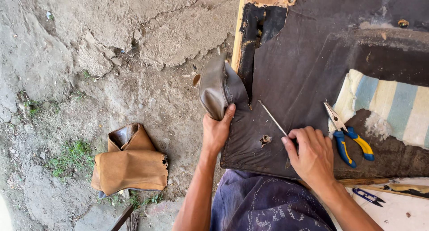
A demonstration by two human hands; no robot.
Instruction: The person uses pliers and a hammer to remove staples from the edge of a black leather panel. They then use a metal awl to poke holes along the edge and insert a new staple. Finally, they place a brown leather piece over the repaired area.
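My left hand (216,130) grips the folded-back grey leather covering (215,90) at the left corner of an upside-down furniture frame. A dark fabric bottom sheet (308,74) covers that frame, with a wooden rail (250,7) showing along its left edge. In my right hand (313,155) is a thin metal screwdriver (273,119), its shaft pointing up and left over the dark sheet. A small metal fitting (266,139) sits in the sheet just left of this hand. Pliers with blue and yellow handles (346,135) lie on the sheet to the right.
A tan leather piece (129,161) lies folded on the bare dirt ground at the left, beside grass tufts. Striped blue and cream foam (389,103) shows through a tear at the right. Small blue-handled pliers (367,196) rest at lower right. My lap in purple cloth (263,204) is below.
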